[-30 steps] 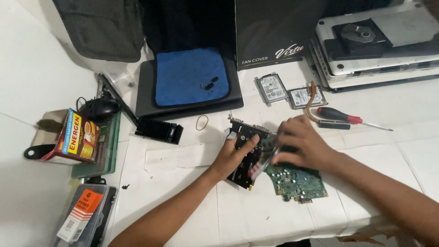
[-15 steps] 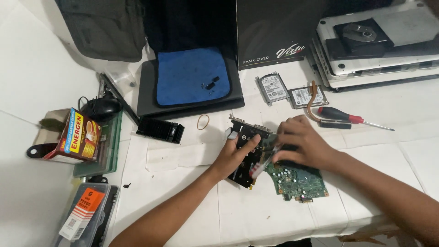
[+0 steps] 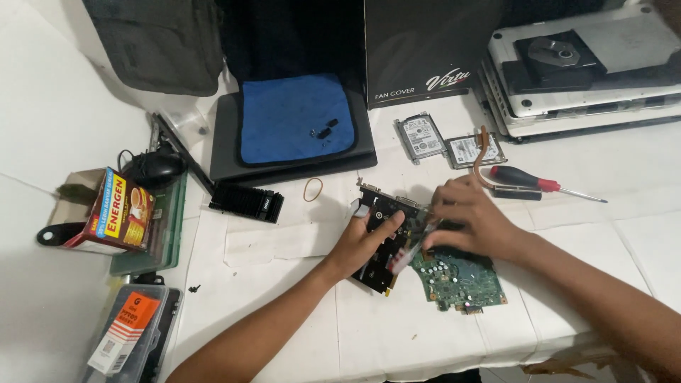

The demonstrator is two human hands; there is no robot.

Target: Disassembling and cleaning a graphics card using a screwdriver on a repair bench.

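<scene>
A black expansion card [image 3: 377, 213] lies tilted on the white table, partly over a green circuit board [image 3: 461, 280]. My left hand [image 3: 363, 245] grips the card from its near left side, thumb on top. My right hand [image 3: 472, 221] rests over the card's right end and holds a thin small tool [image 3: 406, 254] with a pale handle, its tip pointing down toward the card's near edge. The hand hides the part of the card beneath it.
A red-handled screwdriver [image 3: 528, 181] and two hard drives [image 3: 418, 136] lie behind the hands. A blue cloth [image 3: 294, 117] covers a black laptop. Also here: a black heat sink [image 3: 247, 202], a rubber band [image 3: 313, 189], stacked laptops [image 3: 589, 71], a mouse [image 3: 156, 169] and a tool case [image 3: 131, 333].
Both hands stay on the card; the right hand has shifted only slightly with the tool. Nothing else on the table has moved.
</scene>
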